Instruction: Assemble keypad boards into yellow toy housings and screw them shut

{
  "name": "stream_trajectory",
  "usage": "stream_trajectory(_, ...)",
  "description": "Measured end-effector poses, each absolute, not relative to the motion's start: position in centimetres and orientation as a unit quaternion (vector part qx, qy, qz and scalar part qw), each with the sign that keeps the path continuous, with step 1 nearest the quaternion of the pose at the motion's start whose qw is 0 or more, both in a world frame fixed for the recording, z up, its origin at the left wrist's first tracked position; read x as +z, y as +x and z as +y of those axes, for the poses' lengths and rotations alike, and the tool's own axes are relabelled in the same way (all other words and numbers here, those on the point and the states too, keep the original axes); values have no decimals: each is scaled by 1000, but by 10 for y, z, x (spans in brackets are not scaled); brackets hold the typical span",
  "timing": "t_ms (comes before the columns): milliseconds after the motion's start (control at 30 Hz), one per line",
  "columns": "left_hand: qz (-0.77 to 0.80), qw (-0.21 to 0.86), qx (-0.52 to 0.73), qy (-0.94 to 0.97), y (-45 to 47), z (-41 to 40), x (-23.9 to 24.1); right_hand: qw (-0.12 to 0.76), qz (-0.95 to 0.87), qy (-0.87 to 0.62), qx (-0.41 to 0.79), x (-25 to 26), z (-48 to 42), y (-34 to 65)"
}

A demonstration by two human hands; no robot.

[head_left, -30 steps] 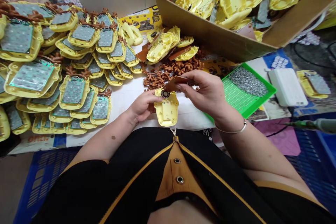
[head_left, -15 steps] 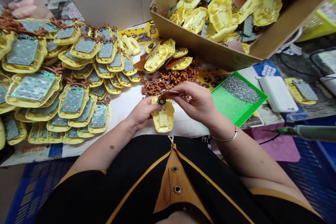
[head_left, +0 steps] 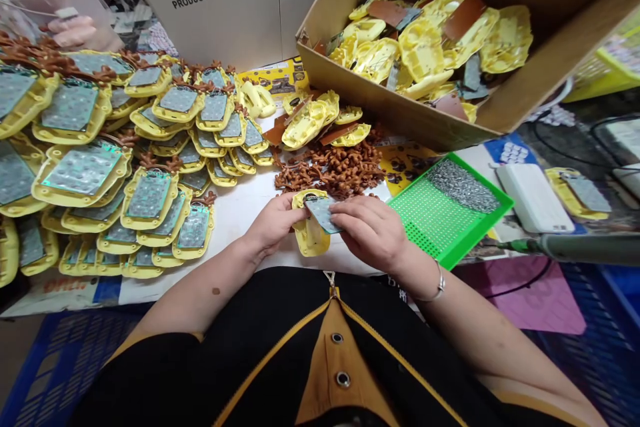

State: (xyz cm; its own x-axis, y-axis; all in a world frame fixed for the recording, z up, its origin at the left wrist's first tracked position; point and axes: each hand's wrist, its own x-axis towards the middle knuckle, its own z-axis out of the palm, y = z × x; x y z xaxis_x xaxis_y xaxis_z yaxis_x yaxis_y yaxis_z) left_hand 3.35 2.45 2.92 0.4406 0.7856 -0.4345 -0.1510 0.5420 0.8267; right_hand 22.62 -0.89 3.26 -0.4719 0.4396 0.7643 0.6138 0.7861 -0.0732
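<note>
half a second ago the board [head_left: 323, 212] is tilted up, brown side showing; now it lies grey side up on the yellow shell [head_left: 311, 241]. our right hand [head_left: 373, 233] pinches it there, and our left hand [head_left: 273, 223] grips the shell's edge, low over the white table [head_left: 235, 203] by our chest. around us are a cardboard box [head_left: 400, 113] of yellow parts, rows of finished shells [head_left: 150, 193], a green tray [head_left: 425, 203] and a pile of brown antlers [head_left: 335, 170].
</note>
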Motion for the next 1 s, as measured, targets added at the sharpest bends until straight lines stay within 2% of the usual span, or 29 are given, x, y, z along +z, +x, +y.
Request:
stream_trajectory(133,441,746,309,392,34,24,30,406,-850,-326,-81,43,-6,225)
stream_trajectory(333,437,749,329,375,35,24,34,372,-874,-250,-188,43,-9,224)
stream_trajectory(467,430,754,336,366,34,24,34,351,-880,-233,-219,33,-13,223)
stream_trajectory(1000,411,758,353,362,31,25,31,394,-868,-218,-210,15,-16,221)
